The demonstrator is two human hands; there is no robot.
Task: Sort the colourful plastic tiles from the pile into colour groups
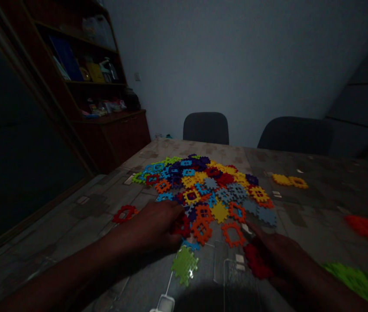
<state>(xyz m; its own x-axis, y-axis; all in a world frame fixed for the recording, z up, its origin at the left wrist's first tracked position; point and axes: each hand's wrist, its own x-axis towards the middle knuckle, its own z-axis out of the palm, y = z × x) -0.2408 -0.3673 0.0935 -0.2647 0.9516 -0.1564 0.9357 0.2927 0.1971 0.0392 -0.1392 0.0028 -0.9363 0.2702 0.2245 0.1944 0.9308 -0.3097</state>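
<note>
Interlocking plastic tiles with notched edges lie in a many-coloured heap on the table. My left hand is at the near left side of the heap, thumb and fingers closed around a red tile. Orange window tiles lie just right of it, and a light green tile lies nearer to me. My right hand is low at the right, gripping a dark red tile, with its index finger stretched toward the heap. An open orange frame tile lies between my hands. The right hand's lower fingers are in shadow.
Two yellow tiles lie apart at the right. Orange-red tiles and green tiles are at the right edge. A red frame tile lies left of my left hand. Chairs stand behind the table; a shelf unit stands at left.
</note>
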